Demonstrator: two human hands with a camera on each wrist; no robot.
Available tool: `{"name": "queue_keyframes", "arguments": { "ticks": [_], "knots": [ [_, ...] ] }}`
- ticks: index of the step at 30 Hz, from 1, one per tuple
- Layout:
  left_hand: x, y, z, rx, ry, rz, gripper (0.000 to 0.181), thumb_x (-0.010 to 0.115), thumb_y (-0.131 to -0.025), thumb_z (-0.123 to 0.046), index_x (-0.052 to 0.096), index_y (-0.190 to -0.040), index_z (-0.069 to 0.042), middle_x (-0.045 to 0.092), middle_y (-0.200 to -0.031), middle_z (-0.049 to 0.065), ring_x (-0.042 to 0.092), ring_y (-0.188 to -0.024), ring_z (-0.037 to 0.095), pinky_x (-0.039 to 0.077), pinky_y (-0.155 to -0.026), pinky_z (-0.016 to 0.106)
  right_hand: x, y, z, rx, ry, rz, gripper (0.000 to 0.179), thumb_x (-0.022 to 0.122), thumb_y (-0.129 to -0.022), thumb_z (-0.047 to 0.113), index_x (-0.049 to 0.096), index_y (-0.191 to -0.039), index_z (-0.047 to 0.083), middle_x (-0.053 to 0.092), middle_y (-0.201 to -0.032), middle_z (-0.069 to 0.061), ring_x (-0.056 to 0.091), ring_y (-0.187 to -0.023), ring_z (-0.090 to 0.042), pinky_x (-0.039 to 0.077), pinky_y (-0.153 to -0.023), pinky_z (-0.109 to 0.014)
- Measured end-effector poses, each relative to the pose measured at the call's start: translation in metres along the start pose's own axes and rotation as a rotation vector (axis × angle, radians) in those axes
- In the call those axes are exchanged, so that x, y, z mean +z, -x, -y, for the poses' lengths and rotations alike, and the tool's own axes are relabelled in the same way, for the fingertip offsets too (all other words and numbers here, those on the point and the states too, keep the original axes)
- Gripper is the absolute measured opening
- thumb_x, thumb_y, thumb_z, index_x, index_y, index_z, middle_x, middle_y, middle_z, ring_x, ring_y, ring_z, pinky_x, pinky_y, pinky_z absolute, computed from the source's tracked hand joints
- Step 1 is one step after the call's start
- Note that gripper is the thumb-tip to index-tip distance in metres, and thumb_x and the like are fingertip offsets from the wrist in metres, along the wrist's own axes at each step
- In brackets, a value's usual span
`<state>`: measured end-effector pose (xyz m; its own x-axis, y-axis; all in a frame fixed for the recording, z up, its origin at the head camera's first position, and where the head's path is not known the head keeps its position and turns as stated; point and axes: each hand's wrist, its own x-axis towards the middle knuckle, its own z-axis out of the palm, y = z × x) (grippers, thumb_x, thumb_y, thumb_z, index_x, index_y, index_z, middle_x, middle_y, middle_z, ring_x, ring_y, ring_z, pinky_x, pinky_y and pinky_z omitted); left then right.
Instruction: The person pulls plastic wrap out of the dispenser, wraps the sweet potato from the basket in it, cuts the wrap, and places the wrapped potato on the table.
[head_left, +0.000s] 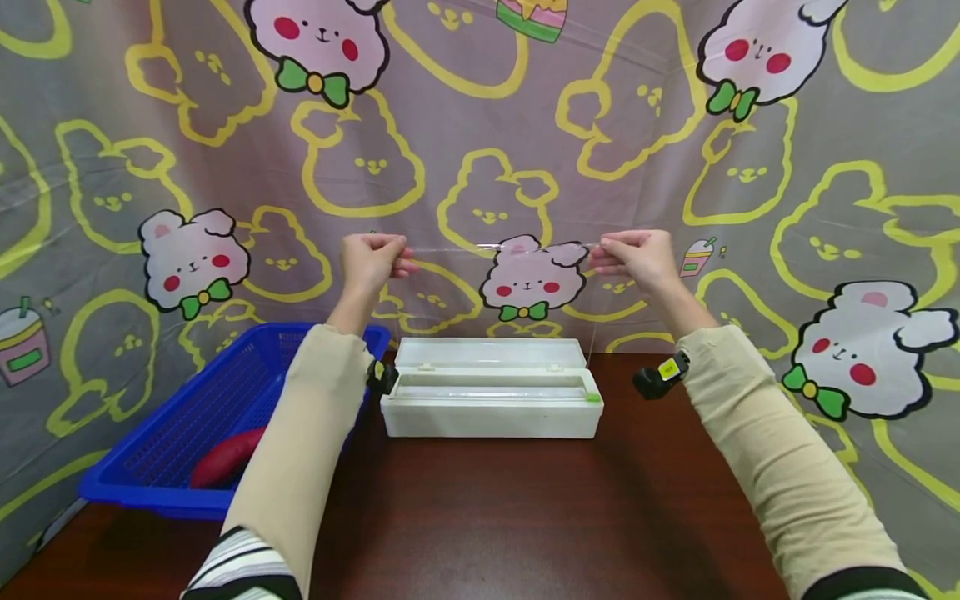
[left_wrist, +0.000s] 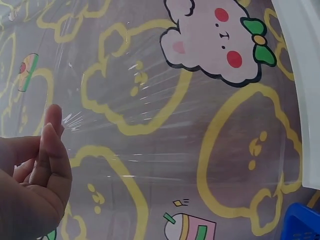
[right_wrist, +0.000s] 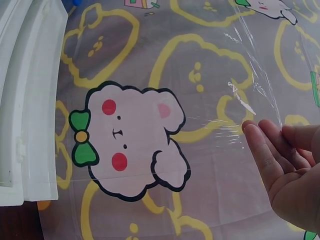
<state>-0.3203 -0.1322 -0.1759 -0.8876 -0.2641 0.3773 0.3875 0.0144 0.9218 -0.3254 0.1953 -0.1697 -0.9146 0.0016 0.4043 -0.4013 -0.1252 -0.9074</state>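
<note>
A sheet of clear plastic wrap (head_left: 498,248) stretches upright between both hands, above a white cling film dispenser box (head_left: 491,419). My left hand (head_left: 375,260) pinches its upper left corner between thumb and fingers. At the upper right corner, my right hand (head_left: 637,257) pinches the film the same way. Fine creases in the plastic wrap (left_wrist: 125,107) fan out from the left fingertips in the left wrist view. The box's lid (head_left: 491,353) is raised, with a film roll (head_left: 491,392) inside and a small green slider (head_left: 592,398) at the right end.
A blue plastic basket (head_left: 135,497) stands on the left of the brown wooden table (head_left: 480,517), partly behind the left arm. Inside lies a long dark-red item (head_left: 225,458), partly hidden by the sleeve. A patterned cloth (head_left: 480,100) hangs close behind the box.
</note>
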Motion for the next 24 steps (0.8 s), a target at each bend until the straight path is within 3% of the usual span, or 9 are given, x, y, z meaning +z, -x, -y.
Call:
{"name": "queue_keyframes", "arguments": {
  "ticks": [7, 11, 20, 24],
  "knots": [
    [-0.003, 0.010, -0.006, 0.045, 0.000, 0.035, 0.022, 0.058, -0.085, -0.003, 0.061, -0.098, 0.015, 0.062, -0.062, 0.006, 0.059, -0.046, 0.010, 0.047, -0.045, 0.020, -0.003, 0.007, 0.003, -0.018, -0.043, 0.023, 0.019, 0.054, -0.085, -0.006, 0.065, -0.072, 0.002, 0.065, -0.066, -0.012, 0.065, -0.060, -0.022, 0.052, -0.056, -0.032],
    [-0.009, 0.020, -0.009, 0.079, -0.047, 0.069, 0.024, 0.058, -0.086, -0.006, 0.061, -0.100, 0.014, 0.063, -0.065, 0.004, 0.060, -0.048, 0.009, 0.048, -0.047, 0.020, -0.006, 0.013, 0.004, -0.022, -0.034, 0.056, 0.018, 0.054, -0.085, -0.005, 0.066, -0.074, 0.003, 0.066, -0.068, -0.012, 0.065, -0.062, -0.022, 0.052, -0.057, -0.032],
    [-0.024, 0.050, -0.008, 0.130, -0.151, 0.093, 0.027, 0.059, -0.086, -0.012, 0.063, -0.099, 0.011, 0.064, -0.068, 0.001, 0.062, -0.051, 0.010, 0.050, -0.051, 0.023, -0.013, 0.039, 0.009, -0.050, 0.002, 0.148, 0.015, 0.058, -0.084, -0.002, 0.069, -0.079, 0.006, 0.067, -0.072, -0.010, 0.066, -0.067, -0.020, 0.052, -0.061, -0.032],
    [-0.029, 0.066, -0.009, 0.166, -0.145, 0.114, 0.027, 0.060, -0.085, -0.011, 0.063, -0.098, 0.012, 0.065, -0.069, 0.003, 0.061, -0.050, 0.008, 0.050, -0.050, 0.022, -0.018, 0.056, 0.010, -0.055, 0.017, 0.188, 0.015, 0.058, -0.084, -0.001, 0.070, -0.082, 0.007, 0.067, -0.075, -0.010, 0.066, -0.069, -0.022, 0.051, -0.063, -0.032]
  ]
}}
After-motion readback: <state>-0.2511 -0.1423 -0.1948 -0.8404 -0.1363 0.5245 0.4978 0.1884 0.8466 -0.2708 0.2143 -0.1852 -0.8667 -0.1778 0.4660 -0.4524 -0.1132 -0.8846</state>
